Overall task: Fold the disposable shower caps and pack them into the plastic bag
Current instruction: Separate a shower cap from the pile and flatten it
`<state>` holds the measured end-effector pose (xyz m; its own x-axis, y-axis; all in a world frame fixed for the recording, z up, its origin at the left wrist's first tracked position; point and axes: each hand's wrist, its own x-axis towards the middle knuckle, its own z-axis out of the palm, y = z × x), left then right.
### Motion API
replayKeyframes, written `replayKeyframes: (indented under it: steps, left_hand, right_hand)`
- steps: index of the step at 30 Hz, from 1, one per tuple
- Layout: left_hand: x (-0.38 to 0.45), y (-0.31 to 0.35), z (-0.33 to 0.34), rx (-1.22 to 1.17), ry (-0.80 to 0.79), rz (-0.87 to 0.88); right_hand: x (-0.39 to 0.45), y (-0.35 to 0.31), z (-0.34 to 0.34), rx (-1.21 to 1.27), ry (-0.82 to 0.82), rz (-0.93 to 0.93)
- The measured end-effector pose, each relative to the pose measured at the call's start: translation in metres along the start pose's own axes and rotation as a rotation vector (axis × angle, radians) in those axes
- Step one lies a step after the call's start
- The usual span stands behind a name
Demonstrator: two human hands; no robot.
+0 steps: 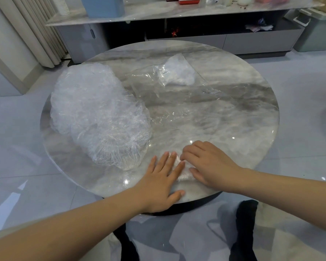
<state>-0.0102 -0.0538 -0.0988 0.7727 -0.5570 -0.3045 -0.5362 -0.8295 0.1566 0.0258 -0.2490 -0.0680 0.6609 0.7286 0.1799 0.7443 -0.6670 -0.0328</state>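
Both flat palms, left hand [161, 178] and right hand [207, 162], press a folded cap [183, 171] at the table's [243, 129] near edge; plastic bag [169, 85], label unreadable, holds folded caps [177, 74].

Nothing can be read. A small white label [164, 72] with dark print sits on the plastic bag [177, 80] toward the table's [243, 110] twelve o'clock side, too blurred to make out.

Left hand [163, 176] and right hand [208, 162] press a folded shower cap [182, 171] flat on the surface [233, 119] (unfolded caps [98, 113] heaped left).

Crumpled caps [100, 117] left – clear bag [167, 85] behind
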Motion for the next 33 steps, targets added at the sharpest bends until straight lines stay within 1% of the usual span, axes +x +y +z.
replayKeyframes:
  steps: [1, 2, 5, 6, 8, 11, 15, 16, 17, 19, 21, 23, 25, 26, 29, 31, 33]
  left_hand:
    - [0.000, 0.001, 0.000, 0.006, -0.011, -0.008]
    - [-0.001, 0.001, 0.000, 0.011, -0.019, -0.014]
    - [-0.001, -0.002, -0.001, 0.002, -0.029, -0.025]
    - [-0.001, -0.002, -0.002, 0.001, -0.027, -0.022]
    - [-0.002, -0.002, -0.004, 0.004, -0.031, -0.017]
    - [-0.002, -0.001, -0.006, 0.006, -0.045, -0.016]
    - [0.000, 0.000, -0.004, 0.002, -0.014, -0.039]
    - [0.000, 0.001, -0.003, 0.003, 0.015, -0.051]
    - [0.001, 0.000, -0.003, 0.005, 0.055, -0.062]
    - [0.003, -0.001, -0.004, -0.013, 0.150, -0.080]
    - [0.004, -0.002, -0.007, -0.097, 0.258, -0.084]
    - [0.004, 0.000, -0.008, -0.243, 0.383, -0.102]
    - [0.004, 0.003, -0.010, -0.345, 0.492, -0.164]
    - [0.004, 0.005, -0.012, -0.369, 0.518, -0.213]
    - [0.007, 0.008, -0.017, -0.455, 0.527, -0.342]
    - [0.011, 0.007, -0.019, -0.487, 0.507, -0.393]
    - [0.015, 0.004, -0.020, -0.489, 0.495, -0.410]
  right_hand:
    - [-0.002, -0.002, 0.001, -0.007, 0.007, -0.044]
    - [-0.005, -0.003, 0.003, -0.001, -0.023, -0.048]
    - [-0.015, -0.006, 0.008, -0.020, -0.208, 0.079]
    - [-0.018, -0.005, 0.010, 0.011, -0.302, 0.140]
    - [-0.027, -0.001, 0.016, 0.066, -0.381, 0.155]
    - [-0.034, 0.001, 0.017, 0.100, -0.449, 0.137]
    - [-0.029, -0.002, 0.014, 0.064, -0.509, 0.162]
    - [-0.027, -0.002, 0.013, 0.049, -0.513, 0.173]
    - [-0.024, -0.002, 0.010, 0.028, -0.483, 0.178]
    - [-0.020, 0.000, 0.006, -0.048, -0.354, 0.131]
    - [-0.018, 0.002, 0.005, -0.084, -0.235, 0.089]
    - [-0.016, 0.003, 0.003, -0.072, -0.187, 0.084]
    - [-0.012, 0.002, 0.002, 0.002, -0.202, 0.116]
    - [-0.010, 0.003, 0.002, 0.071, -0.210, 0.164]
    - [-0.003, 0.005, -0.002, 0.306, -0.204, 0.368]
    - [0.001, 0.006, -0.004, 0.454, -0.193, 0.505]
    - [0.004, 0.008, -0.003, 0.550, -0.180, 0.617]
